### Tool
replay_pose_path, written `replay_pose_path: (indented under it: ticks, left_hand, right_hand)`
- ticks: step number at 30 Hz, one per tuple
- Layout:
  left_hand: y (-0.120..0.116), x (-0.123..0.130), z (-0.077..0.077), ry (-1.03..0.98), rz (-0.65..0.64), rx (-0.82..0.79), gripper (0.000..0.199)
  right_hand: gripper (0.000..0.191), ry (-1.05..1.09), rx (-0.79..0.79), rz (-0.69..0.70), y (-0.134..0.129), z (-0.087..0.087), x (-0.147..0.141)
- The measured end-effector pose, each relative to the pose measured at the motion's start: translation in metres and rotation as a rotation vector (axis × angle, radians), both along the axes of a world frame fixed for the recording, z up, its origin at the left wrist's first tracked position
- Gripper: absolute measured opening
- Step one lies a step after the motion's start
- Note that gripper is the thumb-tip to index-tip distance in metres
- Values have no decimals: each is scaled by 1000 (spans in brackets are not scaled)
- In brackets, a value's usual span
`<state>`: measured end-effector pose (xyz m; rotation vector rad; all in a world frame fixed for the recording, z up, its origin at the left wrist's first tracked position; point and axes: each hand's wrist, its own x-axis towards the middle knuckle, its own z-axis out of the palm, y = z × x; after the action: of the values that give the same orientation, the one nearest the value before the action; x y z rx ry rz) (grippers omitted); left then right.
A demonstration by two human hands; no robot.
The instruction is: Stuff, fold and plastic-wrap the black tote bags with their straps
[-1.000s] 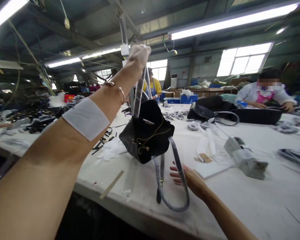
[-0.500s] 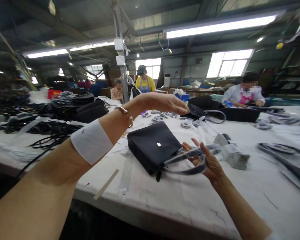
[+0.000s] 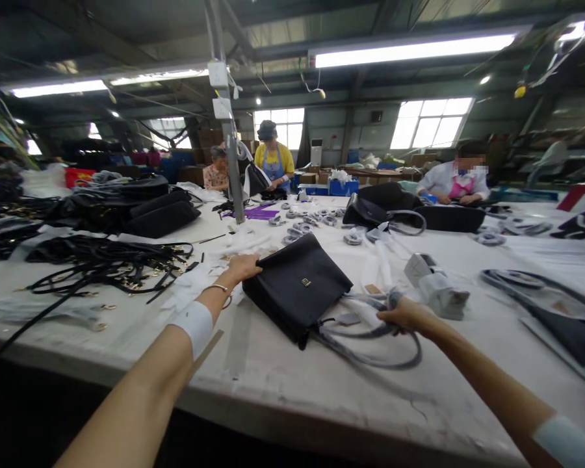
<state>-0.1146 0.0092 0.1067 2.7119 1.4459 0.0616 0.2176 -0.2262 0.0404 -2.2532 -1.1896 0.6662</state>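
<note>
A black handbag [image 3: 297,292] with a small gold clasp lies tilted on the white table in front of me. My left hand [image 3: 244,268] is closed on the bag's far left corner, thumb on top. At the other end, my right hand [image 3: 404,315] grips the bag's strap [image 3: 416,356], which is wrapped in greyish film and hangs in loops below the fingers. A small grey tag [image 3: 348,319] lies by the strap.
A tape dispenser [image 3: 439,289] stands to the right. Black straps with metal clips [image 3: 127,260] and stacked black bags [image 3: 160,211] lie left. Wrapped coils [image 3: 299,229] sit behind the handbag, near a metal post [image 3: 234,162]. Several co-workers are across the table.
My left hand has come down from above the table and taken hold of the bag's corner. My right hand, open before, has closed on the strap and spread its loops.
</note>
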Motion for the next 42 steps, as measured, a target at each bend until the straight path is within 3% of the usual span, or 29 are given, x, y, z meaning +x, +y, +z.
replay_pose_path:
  ticks: [2, 4, 6, 9, 12, 15, 17, 18, 20, 22, 27, 30, 32, 35, 38, 42]
  left_hand:
    - [-2, 5, 1, 34, 83, 30, 33]
    - [-10, 9, 7, 61, 118, 59, 33]
    - [-27, 10, 18, 82, 106, 80, 33]
    - [-74, 2, 33, 110, 22, 87, 30]
    - [-130, -12, 38, 104, -194, -88, 41]
    - [-163, -23, 27, -1, -513, -316, 33]
    - [-162, -24, 15, -94, -585, -258, 19]
    - [-155, -23, 8, -131, -584, -171, 22]
    - [-135, -19, -3, -157, -583, 4, 51]
    - [-114, -13, -12, -110, -602, 60, 67]
    - [-90, -1, -20, 36, -626, -37, 23]
    - [-95, 5, -19, 10, -581, -49, 16]
    - [-103, 11, -17, -52, -556, -104, 16]
    - [-122, 22, -14, -172, -573, -229, 14]
    - [-141, 35, -17, -205, -624, -318, 14]
    - [-146, 57, -37, -190, -662, -355, 25]
  right_hand:
    - [20, -267, -5, -53, 19, 23, 9]
    - [11, -380, 70, -104, 39, 48, 16]
    - [14, -464, 162, -136, 58, 72, 20]
    - [21, -494, 457, -130, 88, 102, 12]
    - [18, -329, 719, -118, 118, 116, -8]
    - [24, -245, 753, -89, 141, 113, -26]
    - [26, -202, 747, -20, 149, 108, -33]
    - [25, -187, 739, 26, 150, 105, -35]
    - [19, -181, 718, 119, 150, 102, -38]
    - [14, -198, 703, 188, 148, 101, -42]
    - [22, -264, 674, 294, 145, 106, -59]
    - [54, -315, 631, 352, 142, 105, -69]
    - [65, -377, 591, 354, 137, 103, -75]
    - [47, -448, 477, 425, 123, 96, -88]
    - [31, -405, 311, 598, 101, 83, -102]
    - [27, -390, 66, 822, 72, 58, -111]
